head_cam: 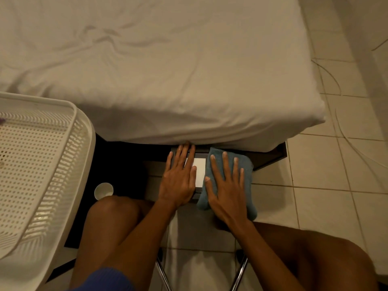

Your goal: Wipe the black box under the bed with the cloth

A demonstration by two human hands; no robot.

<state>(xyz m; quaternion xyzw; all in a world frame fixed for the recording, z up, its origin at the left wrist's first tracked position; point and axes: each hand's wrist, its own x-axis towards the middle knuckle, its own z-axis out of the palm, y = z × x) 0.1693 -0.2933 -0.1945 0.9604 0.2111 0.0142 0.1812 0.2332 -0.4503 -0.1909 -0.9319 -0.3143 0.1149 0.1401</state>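
Black box [200, 153] lies on the tiled floor [315, 175] between the person's knees and the bed [168, 80]. Its long axis runs from 6 o'clock to 12 o'clock, and its far end is tucked just under the mattress edge. A white label [200, 171] shows on its top between the 2 hands. The left hand [178, 177] rests flat on the 9 o'clock side of the lid, fingers straight and slightly spread and gripping nothing, with the fingertips reaching the bed's overhang. The right hand [227, 185] presses the blue cloth [249, 192] flat on the 3 o'clock side, fingers straight and splayed, palm down rather than clutching. The cloth drapes past the lid's 6 o'clock end. The uncovered strip lies at 9 o'clock from the right fingers, so the wipe probably calls for that hand to sweep across towards the label while the left steadies the box. A white basket [42, 164] and a small cup [104, 191] sit at 9 o'clock, well apart.
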